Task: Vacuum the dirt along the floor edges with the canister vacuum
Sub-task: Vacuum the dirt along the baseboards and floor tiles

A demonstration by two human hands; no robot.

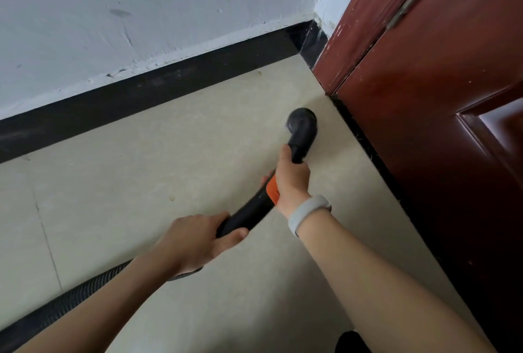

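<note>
I have both hands on the wand (pixel 254 211): my right hand (pixel 291 180) is wrapped around it just behind the nozzle (pixel 301 126), my left hand (pixel 195 239) is closed on its rear end where the hose (pixel 65 299) joins. The nozzle sits on the floor (pixel 169 154) close to the door (pixel 438 97), short of the corner where the black skirting (pixel 141 97) meets the door frame. I judge the main risk is the nozzle knocking the door or scraping its finish if I push too hard toward that edge; the dark strip (pixel 368 148) under the door holds bits of debris I could miss by staying this far out. The hose trails off past my left arm and could drag or snag as I move. The floor is pale tile with 1 small stain near the middle and a speck by the skirting. The wall (pixel 113 12) above is white, scuffed and chipped along the skirting.
</note>
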